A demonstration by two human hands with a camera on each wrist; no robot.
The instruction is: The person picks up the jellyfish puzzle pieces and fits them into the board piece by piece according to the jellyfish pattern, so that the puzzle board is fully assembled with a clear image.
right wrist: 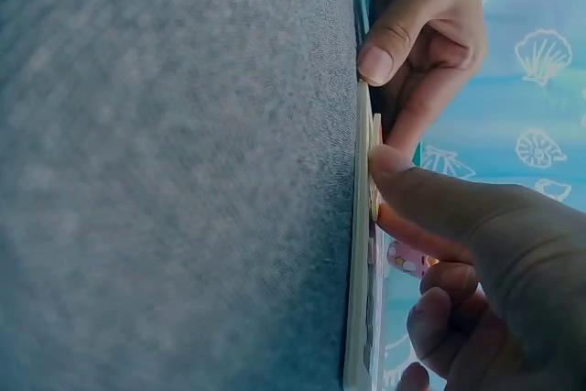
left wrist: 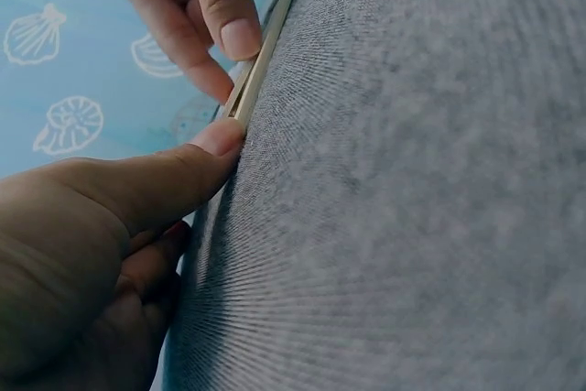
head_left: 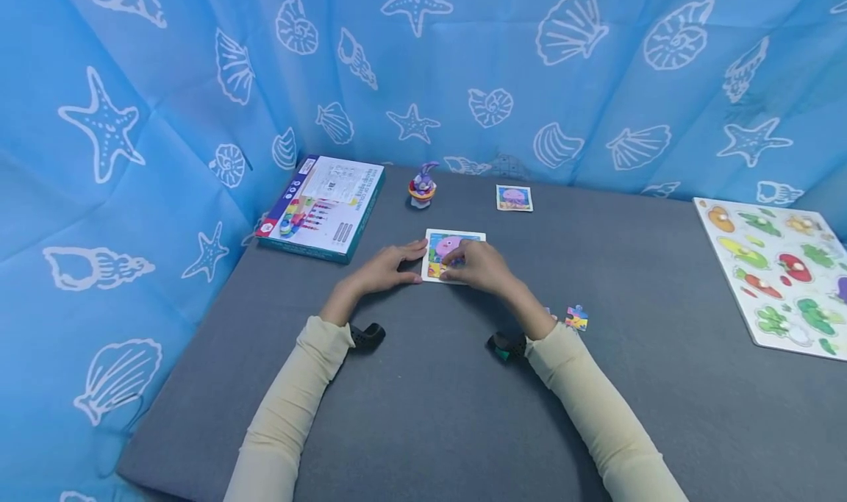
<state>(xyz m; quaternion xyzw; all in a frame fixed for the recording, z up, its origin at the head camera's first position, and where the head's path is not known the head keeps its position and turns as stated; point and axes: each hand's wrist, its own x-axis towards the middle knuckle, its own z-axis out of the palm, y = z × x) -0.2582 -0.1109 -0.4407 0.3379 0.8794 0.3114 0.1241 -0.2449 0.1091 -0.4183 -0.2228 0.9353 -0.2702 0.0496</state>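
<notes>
Both hands meet at a small puzzle tray (head_left: 456, 231), which we find lying flat at mid-table.
We see the left hand (head_left: 387, 267) at the tray's left edge, its thumb and fingers spread apart and touching the frame, while the right hand (head_left: 481, 267) reaches over from the right, thumb and finger pinching a thin puzzle piece (right wrist: 374, 197) just above the tray; we cannot tell whether the piece touches its slot. Near the right wrist we spot a loose piece (head_left: 576, 317), and another partly hidden beside it. On the far side of the grey table (head_left: 410, 414) stand a purple figurine (head_left: 422, 187) and, to its right, a small picture card (head_left: 514, 198) lying flat; a boxed game (head_left: 320, 208) lies far left, a vegetable board (head_left: 770, 248) far right.
</notes>
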